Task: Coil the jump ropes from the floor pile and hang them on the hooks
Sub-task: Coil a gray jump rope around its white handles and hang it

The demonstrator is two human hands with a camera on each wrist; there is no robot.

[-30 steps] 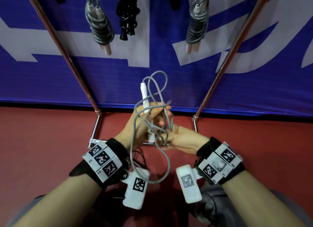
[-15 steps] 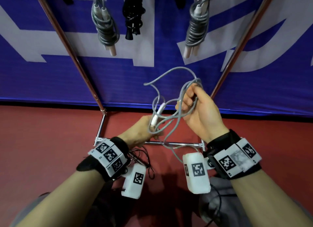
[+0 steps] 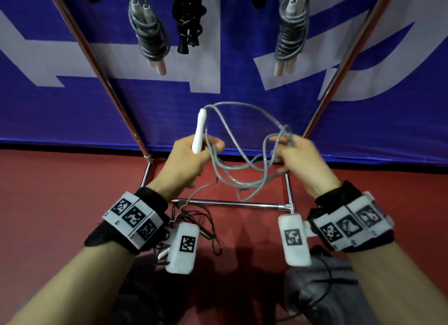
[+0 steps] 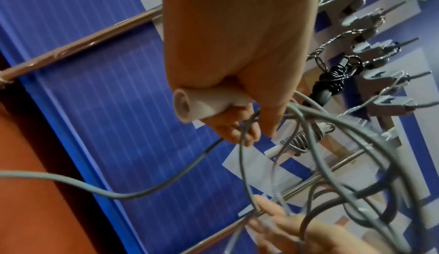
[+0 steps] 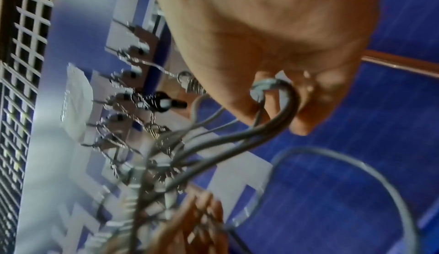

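My left hand (image 3: 191, 160) grips the white handle (image 3: 199, 130) of a grey jump rope, which points upward; the wrist view shows the handle's butt end (image 4: 202, 105) in my fist (image 4: 237, 70). Loops of the grey cord (image 3: 242, 172) sag between both hands. My right hand (image 3: 298, 160) holds several strands of cord (image 5: 273, 107) hooked around its curled fingers. One strand trails down toward a thin dark rope tangle (image 3: 198, 227) on the red floor. Two coiled grey ropes (image 3: 150, 36) (image 3: 291, 33) and a black one (image 3: 188, 19) hang above.
Two slanted copper-coloured rack poles (image 3: 101, 70) (image 3: 344, 65) and a chrome base bar (image 3: 230, 204) frame the space in front of a blue and white banner (image 3: 72, 111). A row of metal hooks (image 4: 380, 55) shows in the left wrist view. Grey cloth (image 3: 320, 290) lies lower right.
My left hand rose and tipped the white handle upright. My right hand moved right and slightly down, drawing the cord loops apart between the hands.
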